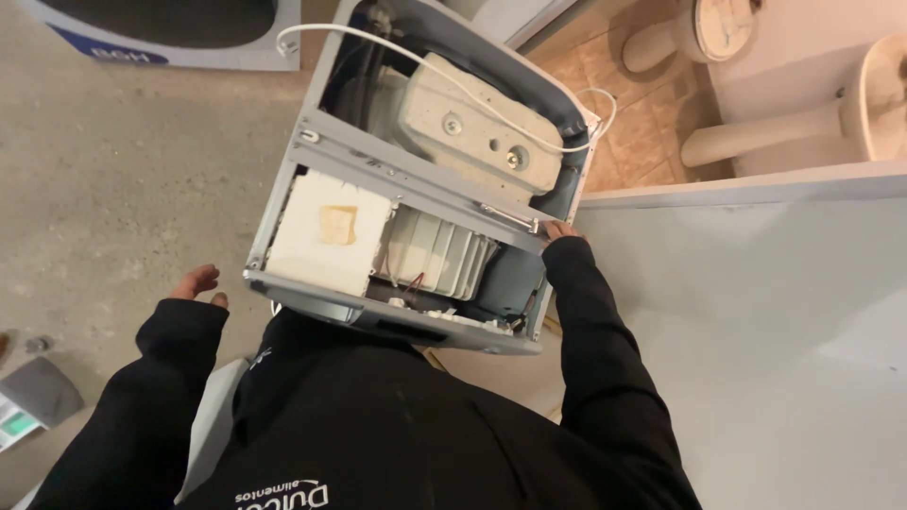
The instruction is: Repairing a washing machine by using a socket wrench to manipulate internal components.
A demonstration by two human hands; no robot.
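An open-topped washing machine [312, 132] stands in front of me, its lid off. Inside are a grey concrete counterweight [482, 118], a white detergent box [326, 231] and a white hose [378, 36]. My right hand [559, 229], in a black sleeve, grips the machine's metal frame at its right edge; only the fingertips show. My left hand [194, 283] hovers with fingers apart just left of the machine's front left corner, holding nothing.
A white wall panel [756, 312] runs along the right. Beyond it, a tiled bathroom holds a toilet [699, 33] and a pedestal basin [850, 104]. Another appliance [161, 33] stands at top left. A grey object [38, 392] lies on the concrete floor [113, 179].
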